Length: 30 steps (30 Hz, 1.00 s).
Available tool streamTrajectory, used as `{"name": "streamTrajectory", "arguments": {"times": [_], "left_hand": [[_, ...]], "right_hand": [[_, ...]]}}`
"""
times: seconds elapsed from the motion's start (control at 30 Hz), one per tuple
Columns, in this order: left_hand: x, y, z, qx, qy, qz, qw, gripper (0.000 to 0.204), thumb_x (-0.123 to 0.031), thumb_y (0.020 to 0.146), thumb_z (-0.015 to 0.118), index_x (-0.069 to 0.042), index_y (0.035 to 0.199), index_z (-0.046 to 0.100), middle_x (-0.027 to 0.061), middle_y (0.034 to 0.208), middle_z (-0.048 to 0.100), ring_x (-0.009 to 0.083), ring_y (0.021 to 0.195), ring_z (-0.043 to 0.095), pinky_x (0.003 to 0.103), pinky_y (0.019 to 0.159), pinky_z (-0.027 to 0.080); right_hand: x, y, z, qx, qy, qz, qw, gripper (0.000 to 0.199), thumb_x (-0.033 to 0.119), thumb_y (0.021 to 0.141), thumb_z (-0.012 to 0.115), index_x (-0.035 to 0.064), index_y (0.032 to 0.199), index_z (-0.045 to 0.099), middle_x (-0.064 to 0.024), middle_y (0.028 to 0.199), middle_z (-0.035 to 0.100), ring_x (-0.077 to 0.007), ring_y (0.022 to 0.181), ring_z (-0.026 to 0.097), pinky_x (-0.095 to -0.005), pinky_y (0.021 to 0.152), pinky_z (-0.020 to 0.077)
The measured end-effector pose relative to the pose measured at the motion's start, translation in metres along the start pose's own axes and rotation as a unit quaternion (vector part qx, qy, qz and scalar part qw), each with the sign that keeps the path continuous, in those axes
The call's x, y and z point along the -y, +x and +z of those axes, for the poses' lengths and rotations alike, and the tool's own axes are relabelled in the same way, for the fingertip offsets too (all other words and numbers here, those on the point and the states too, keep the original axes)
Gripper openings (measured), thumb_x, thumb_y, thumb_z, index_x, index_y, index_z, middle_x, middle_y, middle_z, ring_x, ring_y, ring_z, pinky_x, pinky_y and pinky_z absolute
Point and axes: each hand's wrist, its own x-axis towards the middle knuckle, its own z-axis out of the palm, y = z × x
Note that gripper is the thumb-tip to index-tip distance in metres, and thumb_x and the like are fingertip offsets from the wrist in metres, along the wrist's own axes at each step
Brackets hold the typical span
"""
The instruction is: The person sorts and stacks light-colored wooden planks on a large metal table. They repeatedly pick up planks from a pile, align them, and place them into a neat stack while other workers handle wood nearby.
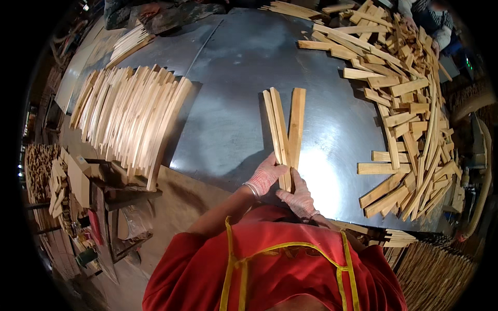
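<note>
We hold strips of wood upright in front of our chest, near ends drawn together and far ends fanned apart above the grey metal table [233, 72]. Our gloved left hand [268, 175] has its fingers closed around the lower part of what look like two pale strips [276, 119], lying side by side. Our gloved right hand [299, 198] is closed near the foot of a single darker strip [296, 122], which leans away from the other two at the top; its far fingers are hidden, so we cannot tell how they curl underneath.

To our left lies a neat row [124, 111], many strips packed side by side and pointing roughly the same way; we take this as the part that is done. Beyond it sits a smaller stack [129, 45], also laid in line. To our right spreads a big jumbled pile [410, 85], with strips crossing at all angles, and we judge that most of what is left lies there. With plenty in both places, we seem to be somewhere in the middle, while the strips in our hands belong to neither group, well apart from both.
</note>
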Motion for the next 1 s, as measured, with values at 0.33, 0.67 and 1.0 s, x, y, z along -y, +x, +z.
{"name": "streamTrajectory", "arguments": {"times": [0.33,0.67,1.0], "left_hand": [[-0.013,0.001,0.080,-0.066,0.122,-0.016,0.990,0.072,-0.016,0.094,0.070,-0.009,0.159,0.042,0.0090,0.120,0.068,0.0162,0.100,0.063,0.032,0.087,0.056],[-0.015,0.020,0.108,-0.067,0.328,0.128,0.934,0.077,-0.034,0.092,0.076,-0.002,0.155,0.046,0.0249,0.154,0.051,0.0413,0.142,0.050,0.045,0.116,0.044],[-0.014,0.002,0.103,-0.254,0.634,0.277,0.675,0.089,-0.040,0.067,0.089,-0.006,0.141,0.056,0.0150,0.129,0.062,0.0381,0.113,0.063,0.051,0.092,0.055]], "right_hand": [[-0.037,-0.006,-0.052,0.018,0.178,0.034,0.983,0.094,0.018,0.091,0.078,0.0135,0.169,0.026,-0.0222,0.153,0.052,-0.0328,0.137,0.054,-0.0374,0.112,0.0469],[-0.027,0.013,-0.211,-0.019,0.405,-0.198,0.892,0.080,0.018,0.099,0.068,0.0020,0.165,0.026,-0.0134,0.142,0.054,-0.0191,0.120,0.061,-0.0354,0.100,0.0527],[0.090,0.113,-0.504,-0.490,-0.086,-0.394,0.773,0.015,0.020,0.099,0.059,0.0070,0.093,0.062,-0.0092,0.084,0.059,-0.0234,0.077,0.062,-0.0382,0.072,0.0509]]}}
